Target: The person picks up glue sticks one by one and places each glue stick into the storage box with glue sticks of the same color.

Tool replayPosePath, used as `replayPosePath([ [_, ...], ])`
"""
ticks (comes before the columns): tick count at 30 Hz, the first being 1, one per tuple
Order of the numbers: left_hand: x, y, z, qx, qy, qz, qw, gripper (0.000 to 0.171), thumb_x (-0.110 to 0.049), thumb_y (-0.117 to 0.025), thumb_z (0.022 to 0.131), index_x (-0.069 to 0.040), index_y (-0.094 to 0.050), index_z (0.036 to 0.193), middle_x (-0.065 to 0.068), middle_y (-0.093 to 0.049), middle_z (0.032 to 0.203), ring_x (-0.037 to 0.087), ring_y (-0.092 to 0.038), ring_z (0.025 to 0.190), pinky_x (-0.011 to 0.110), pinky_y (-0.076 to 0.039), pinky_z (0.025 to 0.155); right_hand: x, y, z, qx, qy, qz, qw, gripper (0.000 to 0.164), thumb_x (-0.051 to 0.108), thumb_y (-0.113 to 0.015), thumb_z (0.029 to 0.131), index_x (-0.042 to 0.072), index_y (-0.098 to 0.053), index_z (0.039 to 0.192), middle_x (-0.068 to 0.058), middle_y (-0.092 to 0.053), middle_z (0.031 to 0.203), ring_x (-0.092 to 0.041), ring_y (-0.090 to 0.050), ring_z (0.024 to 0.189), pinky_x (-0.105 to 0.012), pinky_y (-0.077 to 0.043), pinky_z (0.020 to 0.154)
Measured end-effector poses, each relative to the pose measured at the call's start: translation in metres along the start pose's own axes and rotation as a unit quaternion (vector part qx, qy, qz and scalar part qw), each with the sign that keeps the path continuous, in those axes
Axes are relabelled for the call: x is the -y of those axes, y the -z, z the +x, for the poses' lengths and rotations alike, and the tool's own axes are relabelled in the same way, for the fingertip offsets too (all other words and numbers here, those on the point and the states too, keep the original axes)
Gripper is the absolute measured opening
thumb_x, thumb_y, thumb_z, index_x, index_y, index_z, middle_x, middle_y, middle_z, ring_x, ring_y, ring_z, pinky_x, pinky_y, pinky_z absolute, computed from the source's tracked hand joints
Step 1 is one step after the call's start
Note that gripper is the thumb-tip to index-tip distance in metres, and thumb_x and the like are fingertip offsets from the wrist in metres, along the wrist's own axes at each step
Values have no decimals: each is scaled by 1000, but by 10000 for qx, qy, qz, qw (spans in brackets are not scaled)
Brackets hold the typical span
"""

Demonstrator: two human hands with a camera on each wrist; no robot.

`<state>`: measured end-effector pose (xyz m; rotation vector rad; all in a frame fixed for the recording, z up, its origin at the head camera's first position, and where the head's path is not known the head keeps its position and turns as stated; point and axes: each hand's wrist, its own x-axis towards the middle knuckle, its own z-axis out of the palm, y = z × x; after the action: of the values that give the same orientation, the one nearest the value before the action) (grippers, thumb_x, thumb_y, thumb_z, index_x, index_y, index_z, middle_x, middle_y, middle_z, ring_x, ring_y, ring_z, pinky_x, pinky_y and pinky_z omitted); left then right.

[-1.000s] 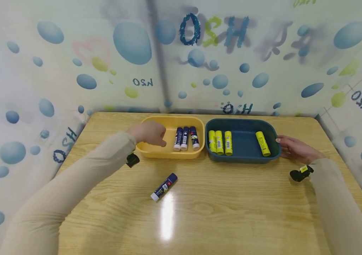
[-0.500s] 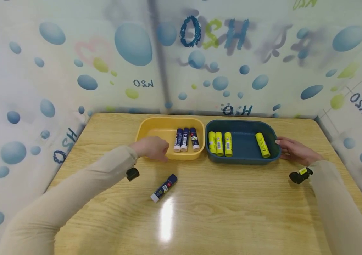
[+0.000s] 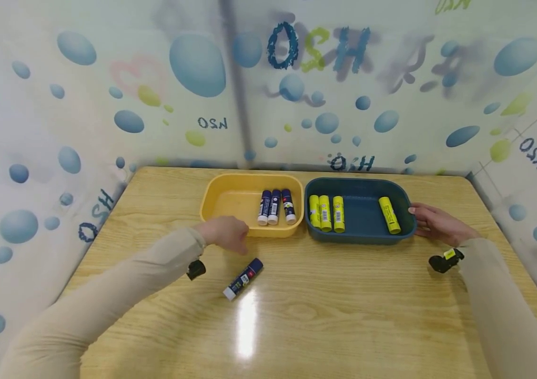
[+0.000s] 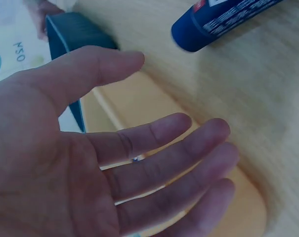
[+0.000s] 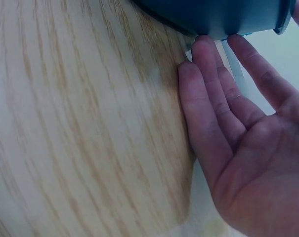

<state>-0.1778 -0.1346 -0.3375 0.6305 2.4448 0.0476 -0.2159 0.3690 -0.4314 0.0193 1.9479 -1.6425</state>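
Note:
My left hand [image 3: 225,233] hovers at the front rim of the yellow bin [image 3: 221,223], with its fingers spread and gently bent and nothing in them. Just in front of it a dark-blue glue stick [image 3: 243,279] with a white end lies slantwise on the table; its blue end [image 4: 193,30] shows beyond the thumb in the left wrist view. My right hand [image 3: 443,223] holds the right end of the dark-blue bin [image 3: 360,237], thumb at the rim [image 5: 285,17] and fingertips against the outer wall.
Inside the yellow bin, several blue glue sticks [image 3: 274,207] lie at the right side. The dark-blue bin beside it holds yellow glue sticks, some grouped at left and one [image 3: 389,215] at right. Behind the wooden table [image 3: 344,316] hangs a patterned curtain [image 3: 259,105].
My left hand has come back out of the yellow bin toward the loose glue stick, its fingers now in front of the rim. My right hand has stayed at the dark-blue bin.

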Motion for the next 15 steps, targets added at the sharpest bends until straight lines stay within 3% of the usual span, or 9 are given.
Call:
replayPosePath([
  [11,-10,-23,6,514,199,-328,9979,29,-30,-73,85,-11,-55,75,-1,-52,67,12,-46,56,24,-36,49,-1,1,1,-101,-53,-45,9999,82,39,-44,103,-5,5,151,17,-56,105,3,-56,96,-21,-50,84],
  [15,-13,-32,8,545,147,-230,9981,36,-32,-76,83,-12,-51,66,-2,-49,59,10,-44,50,23,-36,45,-2,1,1,-101,-20,-38,9999,81,38,-44,103,-6,5,151,16,-56,106,3,-57,96,-22,-49,84],
])
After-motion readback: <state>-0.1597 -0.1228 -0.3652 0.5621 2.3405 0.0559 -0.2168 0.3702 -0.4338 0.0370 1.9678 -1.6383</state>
